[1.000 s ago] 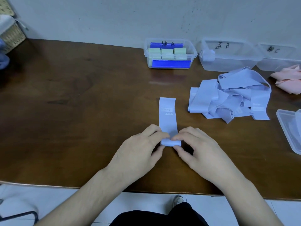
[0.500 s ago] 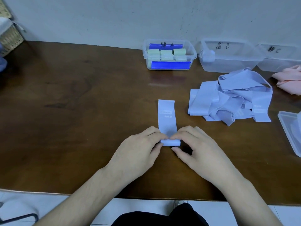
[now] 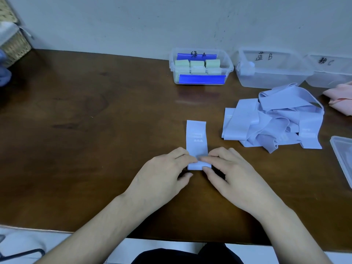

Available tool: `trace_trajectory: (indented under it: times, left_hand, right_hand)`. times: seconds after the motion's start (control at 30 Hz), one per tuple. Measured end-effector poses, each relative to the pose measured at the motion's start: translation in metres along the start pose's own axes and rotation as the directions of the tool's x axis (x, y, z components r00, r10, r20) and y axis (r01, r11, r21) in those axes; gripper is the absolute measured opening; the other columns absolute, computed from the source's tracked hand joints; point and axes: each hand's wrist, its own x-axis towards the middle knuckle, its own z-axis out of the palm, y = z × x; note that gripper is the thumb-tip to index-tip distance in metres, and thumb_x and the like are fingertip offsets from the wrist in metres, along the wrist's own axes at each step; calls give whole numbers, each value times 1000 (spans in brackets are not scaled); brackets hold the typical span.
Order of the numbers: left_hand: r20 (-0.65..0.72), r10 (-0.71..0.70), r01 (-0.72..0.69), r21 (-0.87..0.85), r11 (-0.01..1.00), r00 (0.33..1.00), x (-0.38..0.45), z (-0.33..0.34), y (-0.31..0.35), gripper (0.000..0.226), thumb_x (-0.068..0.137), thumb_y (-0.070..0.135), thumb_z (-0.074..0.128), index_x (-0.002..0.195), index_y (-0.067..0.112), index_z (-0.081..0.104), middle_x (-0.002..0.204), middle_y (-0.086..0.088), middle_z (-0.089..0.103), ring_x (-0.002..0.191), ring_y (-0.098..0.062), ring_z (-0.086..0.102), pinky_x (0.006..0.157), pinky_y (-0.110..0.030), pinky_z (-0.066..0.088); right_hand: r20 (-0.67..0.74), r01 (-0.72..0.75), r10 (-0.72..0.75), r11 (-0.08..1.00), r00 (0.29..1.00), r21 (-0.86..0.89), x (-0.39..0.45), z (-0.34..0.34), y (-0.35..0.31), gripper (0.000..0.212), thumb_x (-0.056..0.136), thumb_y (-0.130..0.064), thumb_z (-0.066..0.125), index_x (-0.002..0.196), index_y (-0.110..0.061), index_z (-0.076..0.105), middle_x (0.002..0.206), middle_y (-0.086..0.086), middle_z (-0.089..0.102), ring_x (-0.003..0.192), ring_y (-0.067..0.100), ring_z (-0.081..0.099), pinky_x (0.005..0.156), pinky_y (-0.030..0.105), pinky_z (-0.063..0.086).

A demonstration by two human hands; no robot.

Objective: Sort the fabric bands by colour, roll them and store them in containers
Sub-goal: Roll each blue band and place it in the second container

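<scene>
Head view: on the dark brown wooden surface (image 3: 95, 130), the left hand (image 3: 162, 174) and right hand (image 3: 234, 174) each pinch the rolled near end of a flat pale lavender fabric band (image 3: 196, 138). The clear plastic container marked A (image 3: 201, 66) holds pale green rolls; the clear plastic container marked B (image 3: 274, 70) holds one lavender roll. A loose lavender band pile (image 3: 274, 121) lies right.

Since a second ago the roll at the near end of the lilac band (image 3: 196, 138) has grown a little thicker, and the flat length lying beyond it on the desk (image 3: 95, 130) is shorter. The left hand (image 3: 163, 176) and right hand (image 3: 234, 178) have crept slightly away from the body with it, fingertips on the roll throughout.
</scene>
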Motion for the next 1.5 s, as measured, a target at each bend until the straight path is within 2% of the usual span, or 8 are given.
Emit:
trace_trajectory:
  times: [0.27,0.53,0.7,0.8,0.9,1.03,1.23,1.5]
  left_hand:
    - [-4,-7,7,-16,1000,1000,8,2,1,23,93,26,65,116,23,66,112,13,54,63,-7,44,59,-12,36]
    - [23,9,-7,-62,998,1000,-1,-1,4,21,92,26,68,112,24,72,105,15,59,66,-3,45,60,-4,33]
    - [85,11,2,-147,989,996,-16,-4,12,24,91,30,68,114,27,72,106,18,59,71,12,48,65,-1,35]
    - [106,10,6,-155,988,994,-22,-4,16,23,91,31,68,114,30,70,105,19,60,76,16,48,67,0,35]
    - [95,-11,27,-162,986,995,-25,-4,17,19,91,32,66,110,32,67,105,21,56,72,8,49,64,-2,35]
    - [112,-30,44,-127,991,993,-23,-3,15,22,94,38,59,114,32,65,115,22,45,73,-8,53,63,-10,40]
    - [132,-51,68,-126,990,990,-20,-4,14,25,97,41,55,119,34,62,116,24,44,75,-10,54,65,-16,43]
    - [8,40,-39,-111,993,999,-20,-1,14,18,89,29,68,107,27,65,108,17,54,58,2,42,58,-3,34]
  right_hand:
    - [-9,10,-10,999,1000,33,4,-2,0,26,92,-34,59,117,-31,66,111,-19,54,92,7,50,80,23,47]
    - [18,26,-27,999,999,31,-7,-6,-4,29,93,-37,56,119,-31,68,108,-20,56,93,4,50,81,22,46]
    - [23,64,-64,998,998,18,-26,-9,-7,26,93,-33,65,118,-31,68,106,-21,57,90,2,49,80,22,47]
    - [34,70,-70,998,997,7,-32,-11,-11,27,94,-39,55,116,-32,69,104,-23,57,88,3,48,76,18,45]
    - [19,61,-61,998,998,3,-33,-9,-12,32,93,-43,47,113,-32,70,103,-23,57,88,4,45,74,16,41]
    - [3,55,-55,998,998,-33,-31,-9,-12,38,94,-46,46,118,-29,70,107,-21,56,91,7,47,78,26,50]
    - [-29,60,-61,998,998,-18,-30,-9,-13,27,85,-32,72,111,-30,65,106,-19,56,87,7,50,75,25,51]
    - [8,9,-10,997,1000,73,-26,-6,-5,24,87,-29,72,111,-29,69,106,-23,57,91,3,51,79,19,45]
